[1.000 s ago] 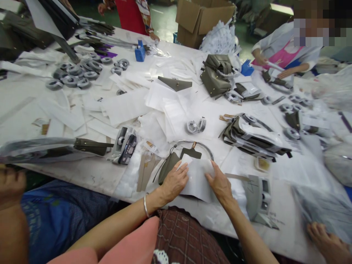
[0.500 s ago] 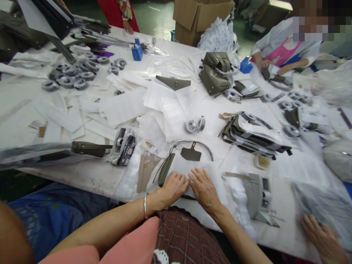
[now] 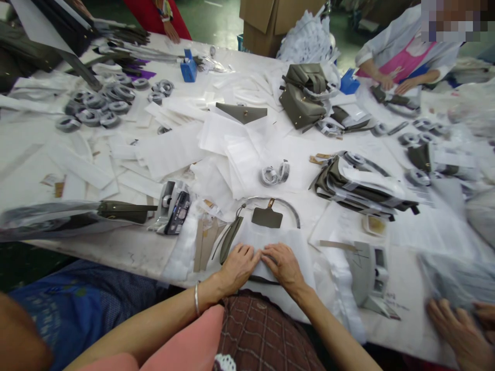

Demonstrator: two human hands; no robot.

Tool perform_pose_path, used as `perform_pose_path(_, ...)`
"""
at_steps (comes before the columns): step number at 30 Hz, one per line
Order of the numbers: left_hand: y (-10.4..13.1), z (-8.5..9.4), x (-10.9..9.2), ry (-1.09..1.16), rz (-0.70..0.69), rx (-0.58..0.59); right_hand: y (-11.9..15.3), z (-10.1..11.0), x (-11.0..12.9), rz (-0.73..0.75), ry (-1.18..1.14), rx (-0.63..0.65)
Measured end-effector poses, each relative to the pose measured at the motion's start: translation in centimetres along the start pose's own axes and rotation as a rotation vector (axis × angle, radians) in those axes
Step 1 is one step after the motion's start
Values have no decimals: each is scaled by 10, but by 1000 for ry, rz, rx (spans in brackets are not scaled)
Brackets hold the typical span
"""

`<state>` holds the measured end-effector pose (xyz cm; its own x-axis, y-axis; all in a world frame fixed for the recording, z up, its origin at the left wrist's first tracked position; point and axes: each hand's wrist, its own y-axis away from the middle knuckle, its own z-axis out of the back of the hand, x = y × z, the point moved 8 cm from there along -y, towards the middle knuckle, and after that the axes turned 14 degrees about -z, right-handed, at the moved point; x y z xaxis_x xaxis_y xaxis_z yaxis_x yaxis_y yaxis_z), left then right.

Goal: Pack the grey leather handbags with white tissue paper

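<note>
Directly before me lies an olive handbag [image 3: 231, 240], mostly under a white wrapping sheet [image 3: 257, 236]. Its wrapped handle arches behind, and an olive tag [image 3: 266, 217] hangs inside that arch. My left hand [image 3: 240, 265] rests on the sheet's near part with its fingers bent and together, closed on the sheet. Beside it, almost touching, my right hand [image 3: 284, 265] has its fingers curled and its thumb pointing left, also gripping the sheet. The bag's dark near edge shows below my hands.
Tape dispensers stand left [image 3: 176, 208] and right [image 3: 373, 278] of the bag. Wrapped olive bags [image 3: 359, 185] are stacked at right. Loose white sheets [image 3: 174, 149] and rolled straps [image 3: 98, 103] cover the left. Another person's hand [image 3: 458, 327] touches a plastic bag; a co-worker [image 3: 406, 67] handles a bag opposite.
My right hand's fingers have gone from stretched flat to curled. Both hands have drawn slightly back towards me with the sheet. At the lower right, a second hand has come to the plastic bag.
</note>
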<state>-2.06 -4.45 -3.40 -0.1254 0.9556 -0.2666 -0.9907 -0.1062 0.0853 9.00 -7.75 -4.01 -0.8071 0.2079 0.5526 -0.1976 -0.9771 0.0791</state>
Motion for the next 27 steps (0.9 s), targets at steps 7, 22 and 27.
perform_pose_path(7,-3,-19,9,112,-6,-43,2,-25,-3,-5,144,58)
perform_pose_path(22,16,-54,11,107,-118,-104,8,-32,-13,21,59,-98)
perform_pose_path(27,17,-42,7,217,-207,-134,10,-26,-14,22,-53,-74)
